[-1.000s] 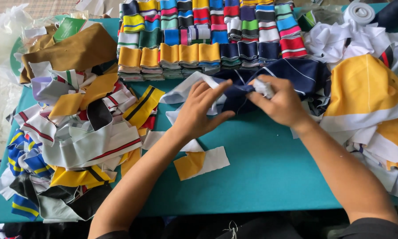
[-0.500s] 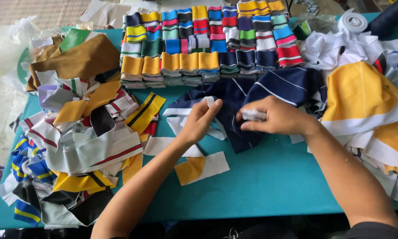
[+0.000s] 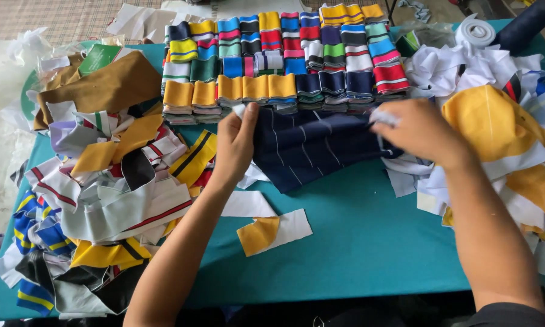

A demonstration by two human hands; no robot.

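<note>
Since the navy striped fabric piece (image 3: 312, 148) is stretched out flat between both hands, its long axis runs pretty much left to right across the teal table (image 3: 369, 242), just in front of the rows of folded striped collars (image 3: 284, 57). The left hand (image 3: 236, 142) pinches the cloth's upper left corner, fingers closed on the edge, and the right hand (image 3: 421, 130) grips the right end, fingers curled over it. So each hand sits at one end, the cloth lying inward from both, with the heap of scraps (image 3: 97, 200) off to the left
</note>
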